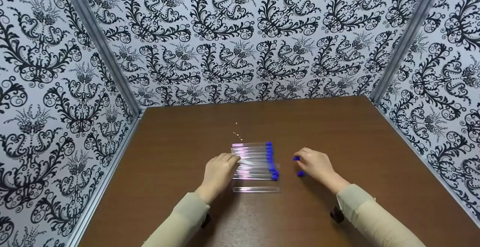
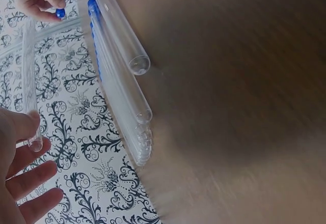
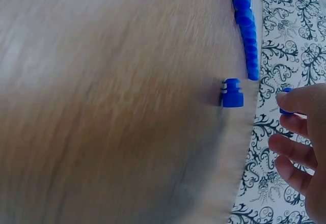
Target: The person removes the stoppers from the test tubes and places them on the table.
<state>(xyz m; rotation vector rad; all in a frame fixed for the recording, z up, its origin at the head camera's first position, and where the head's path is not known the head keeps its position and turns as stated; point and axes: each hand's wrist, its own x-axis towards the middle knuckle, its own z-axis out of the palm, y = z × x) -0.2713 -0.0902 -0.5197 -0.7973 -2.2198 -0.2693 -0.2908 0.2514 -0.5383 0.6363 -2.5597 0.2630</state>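
Observation:
My left hand (image 1: 219, 170) pinches a clear test tube (image 2: 30, 76) near its rounded end, between thumb and forefinger. In the left wrist view the tube is raised, its other end pointing toward my right hand (image 1: 315, 164). Thumb and forefinger of that right hand pinch a small blue stopper (image 2: 60, 12). Another blue stopper (image 3: 233, 94) with a ribbed neck lies on the table just below the right hand. Beneath the left hand, a row of test tubes (image 1: 249, 174) lies side by side with blue stoppers (image 1: 269, 153) in their right ends. Nearer me lies one test tube without a stopper (image 1: 256, 189).
The brown wooden table (image 1: 168, 138) meets patterned walls (image 1: 225, 51) at the back and sides, with grey metal posts (image 1: 103, 44) in the corners. Small bright specks of light (image 1: 237, 136) show behind the row of tubes.

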